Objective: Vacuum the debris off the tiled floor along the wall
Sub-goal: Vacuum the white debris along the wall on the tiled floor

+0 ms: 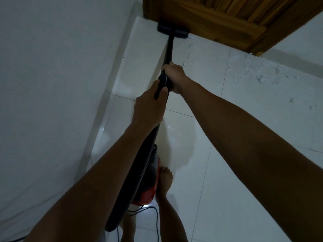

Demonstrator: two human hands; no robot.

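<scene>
A black vacuum wand (169,48) runs up the frame to a flat black floor head (172,31) that lies on the white tiled floor (236,163) against the foot of a wooden door. My right hand (174,75) grips the wand near its ribbed collar. Just behind it, my left hand (150,106) grips the black handle where the ribbed hose (148,163) joins. White debris (258,74) is scattered over the tiles to the right of the wand, along the door.
A white wall (52,84) with a tiled skirting runs down the left. The wooden door (227,20) fills the top. The red and black vacuum body (148,191) sits by my bare foot (166,180), and its black cord (155,224) trails on the floor.
</scene>
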